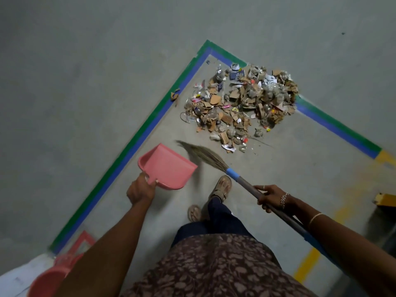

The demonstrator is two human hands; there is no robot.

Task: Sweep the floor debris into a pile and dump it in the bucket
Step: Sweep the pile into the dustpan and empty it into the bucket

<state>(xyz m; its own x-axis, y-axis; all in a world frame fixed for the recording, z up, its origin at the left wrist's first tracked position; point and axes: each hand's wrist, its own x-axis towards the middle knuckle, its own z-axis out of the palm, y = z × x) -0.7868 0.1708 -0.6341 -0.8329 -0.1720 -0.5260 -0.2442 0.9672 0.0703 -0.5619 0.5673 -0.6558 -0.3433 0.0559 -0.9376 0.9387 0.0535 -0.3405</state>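
Debris pile point(242, 103) — heaped, pink dustpan point(169, 166), broom point(244, 182)

One wide camera on my head looks steeply down at the floor point(90, 86): my left hand point(140, 189) and right hand point(271, 197) near, the debris pile point(242, 103) farther ahead.

Bare floor lies open on the near side of the debris pile point(242, 101), where only the broom point(231, 173) and, nearer-left, the dustpan point(169, 166) stand in the way.
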